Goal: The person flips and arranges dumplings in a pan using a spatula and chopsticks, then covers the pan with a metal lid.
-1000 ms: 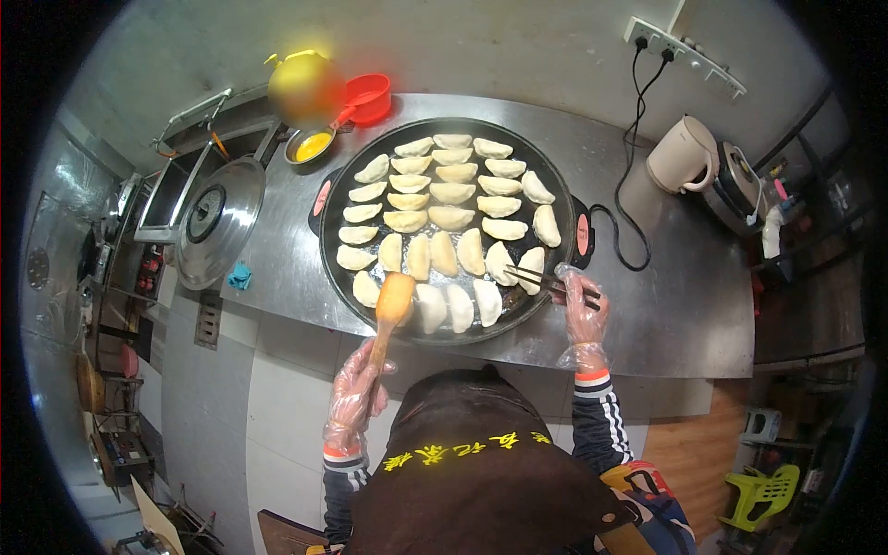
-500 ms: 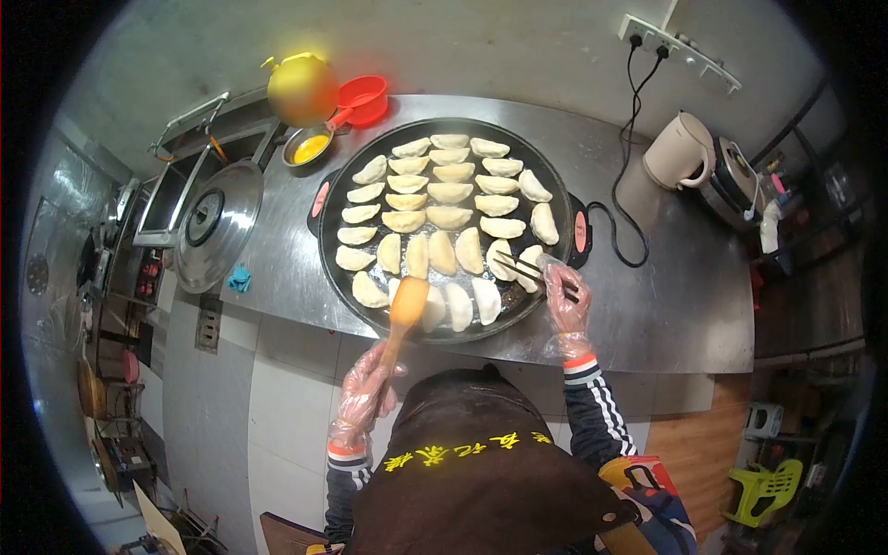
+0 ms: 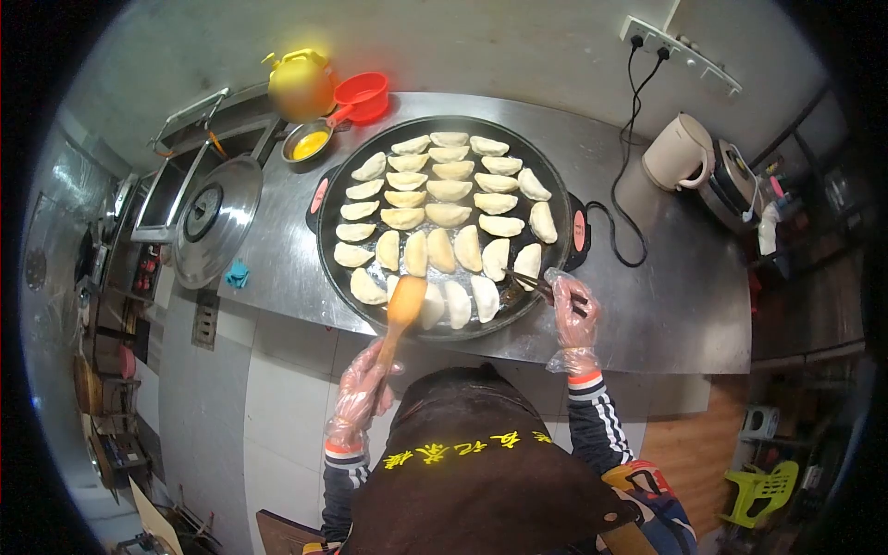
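Note:
A large round black pan [image 3: 344, 268] holds several rows of pale half-moon dumplings [image 3: 448, 215]. My left hand [image 3: 363, 388], in a clear plastic glove, is closed round the handle of a wooden spatula [image 3: 405, 303]. The spatula's blade hangs over the pan's near left part and hides part of the dumplings below. My right hand [image 3: 573, 310], gloved too, grips dark chopsticks [image 3: 536, 283] at the pan's lower right edge. Their tips are by the lower ends of two dumplings at the right, between the two; whether they touch either is unclear.
Left of the pan are a glass lid [image 3: 218, 222], a small metal bowl [image 3: 308, 145] with yellow liquid, a red dipper [image 3: 362, 98] and a yellow container [image 3: 302, 83]. A beige kettle [image 3: 678, 154] and a black cable [image 3: 630, 222] are at the right.
The right hand moved left with the chopsticks, then slightly back right and down. The chopstick tips have shifted off the dumpling they lay over. The spatula has moved slightly right.

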`<state>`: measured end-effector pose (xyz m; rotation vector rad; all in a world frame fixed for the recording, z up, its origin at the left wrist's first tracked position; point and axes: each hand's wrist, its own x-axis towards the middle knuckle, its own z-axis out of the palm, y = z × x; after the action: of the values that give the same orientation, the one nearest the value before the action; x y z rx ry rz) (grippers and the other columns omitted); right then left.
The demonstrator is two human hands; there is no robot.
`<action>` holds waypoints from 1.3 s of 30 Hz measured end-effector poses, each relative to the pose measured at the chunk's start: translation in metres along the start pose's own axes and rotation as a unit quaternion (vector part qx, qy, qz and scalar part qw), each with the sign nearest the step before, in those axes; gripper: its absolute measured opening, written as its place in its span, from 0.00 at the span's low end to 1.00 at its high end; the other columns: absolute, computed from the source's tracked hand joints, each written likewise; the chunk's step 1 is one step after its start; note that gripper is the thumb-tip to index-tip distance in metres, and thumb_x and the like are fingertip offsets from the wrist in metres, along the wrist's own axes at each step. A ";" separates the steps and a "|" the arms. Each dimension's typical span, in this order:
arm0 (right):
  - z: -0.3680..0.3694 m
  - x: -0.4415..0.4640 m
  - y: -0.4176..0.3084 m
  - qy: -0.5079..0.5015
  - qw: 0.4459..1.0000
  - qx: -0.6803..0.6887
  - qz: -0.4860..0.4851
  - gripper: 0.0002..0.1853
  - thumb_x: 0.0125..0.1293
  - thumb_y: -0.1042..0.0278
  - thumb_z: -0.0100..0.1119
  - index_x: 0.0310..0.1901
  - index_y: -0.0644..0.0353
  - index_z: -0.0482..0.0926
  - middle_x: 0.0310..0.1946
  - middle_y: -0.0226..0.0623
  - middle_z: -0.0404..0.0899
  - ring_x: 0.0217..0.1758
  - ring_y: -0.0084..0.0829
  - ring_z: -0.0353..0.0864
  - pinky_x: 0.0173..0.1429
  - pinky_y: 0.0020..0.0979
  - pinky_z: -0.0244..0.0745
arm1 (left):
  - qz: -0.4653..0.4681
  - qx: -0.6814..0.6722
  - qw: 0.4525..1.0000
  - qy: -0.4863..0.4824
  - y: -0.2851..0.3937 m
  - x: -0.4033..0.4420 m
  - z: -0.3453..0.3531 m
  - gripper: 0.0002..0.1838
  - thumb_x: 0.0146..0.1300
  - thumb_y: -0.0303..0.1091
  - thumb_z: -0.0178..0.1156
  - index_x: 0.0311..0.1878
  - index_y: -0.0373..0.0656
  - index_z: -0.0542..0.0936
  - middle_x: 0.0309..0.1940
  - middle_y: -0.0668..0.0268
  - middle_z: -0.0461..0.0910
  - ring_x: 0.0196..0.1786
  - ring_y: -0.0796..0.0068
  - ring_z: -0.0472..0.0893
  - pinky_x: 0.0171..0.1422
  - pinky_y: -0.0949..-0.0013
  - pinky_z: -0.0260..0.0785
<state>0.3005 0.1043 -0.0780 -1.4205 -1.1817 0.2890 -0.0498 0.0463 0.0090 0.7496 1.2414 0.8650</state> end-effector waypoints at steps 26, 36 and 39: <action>-0.003 0.010 -0.026 -0.012 0.997 0.053 -0.052 0.03 0.64 0.76 0.60 0.36 0.64 0.76 0.32 0.39 0.80 0.32 0.27 0.81 0.32 0.26 0.76 | 0.012 -0.018 1.000 -0.017 -0.010 0.001 0.001 0.29 0.69 0.37 0.55 0.69 0.35 0.61 0.37 0.58 0.81 0.13 0.82 0.69 0.13 0.81 0.58; 0.004 0.007 -0.008 0.020 0.999 0.033 0.009 0.08 0.67 0.71 0.59 0.33 0.67 0.80 0.32 0.34 0.79 0.32 0.23 0.81 0.35 0.23 0.77 | 0.013 -0.030 0.999 -0.023 -0.011 0.000 0.003 0.29 0.69 0.36 0.55 0.69 0.37 0.61 0.38 0.59 0.81 0.15 0.83 0.71 0.14 0.83 0.60; 0.000 0.022 -0.033 0.001 0.994 0.075 0.079 0.08 0.67 0.71 0.59 0.35 0.67 0.81 0.31 0.33 0.79 0.32 0.21 0.80 0.36 0.22 0.78 | 0.011 -0.021 1.000 -0.010 -0.011 0.000 0.004 0.29 0.69 0.36 0.55 0.69 0.35 0.61 0.36 0.59 0.80 0.13 0.83 0.69 0.13 0.80 0.57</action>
<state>0.2944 0.1140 -0.0397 -1.3836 -1.0244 0.4771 -0.0439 0.0411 0.0006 0.7377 1.1956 0.8984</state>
